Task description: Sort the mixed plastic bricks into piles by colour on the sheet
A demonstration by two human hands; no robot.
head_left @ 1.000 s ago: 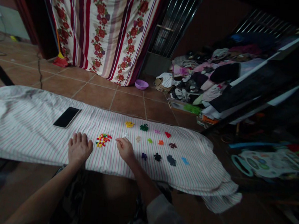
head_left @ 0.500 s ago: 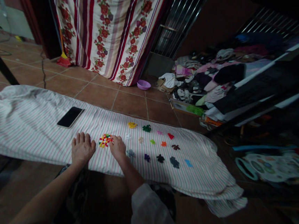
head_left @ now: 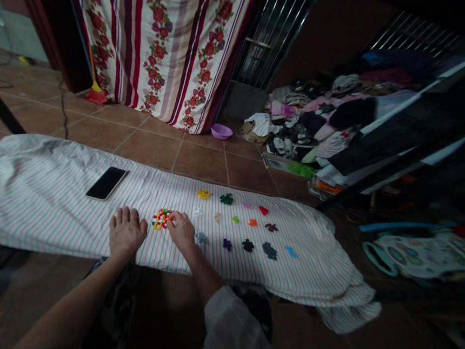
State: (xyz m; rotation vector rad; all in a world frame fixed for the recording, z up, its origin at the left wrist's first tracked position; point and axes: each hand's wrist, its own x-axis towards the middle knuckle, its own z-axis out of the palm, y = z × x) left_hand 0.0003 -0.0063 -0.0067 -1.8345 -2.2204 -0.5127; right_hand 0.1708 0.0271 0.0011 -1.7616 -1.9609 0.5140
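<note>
A patch of small bright pieces [head_left: 160, 220] in red, yellow, white, green and orange lies set close together on the striped cloth [head_left: 50, 207]. At its right edge my right hand [head_left: 182, 231] is closed in a pinch, its fingertips touching the patch; what they hold is too small to make out. My left hand [head_left: 127, 230] lies flat, palm down, on the cloth just left of the patch. Sorted piles spread to the right, among them a yellow pile [head_left: 203, 194], a dark green pile [head_left: 226, 199], a black pile [head_left: 248, 245] and a dark grey pile [head_left: 269, 250].
A phone [head_left: 107, 183] lies on the cloth beyond my left hand. Past the far edge are a tiled floor, a purple basin [head_left: 221, 132], a flowered curtain [head_left: 158, 48] and a red broom [head_left: 96, 95]. Heaped clothes [head_left: 314, 122] stand at the back right.
The whole view has shifted slightly. My right hand stays pinched at the patch's right edge, and my left hand rests in the same place.
</note>
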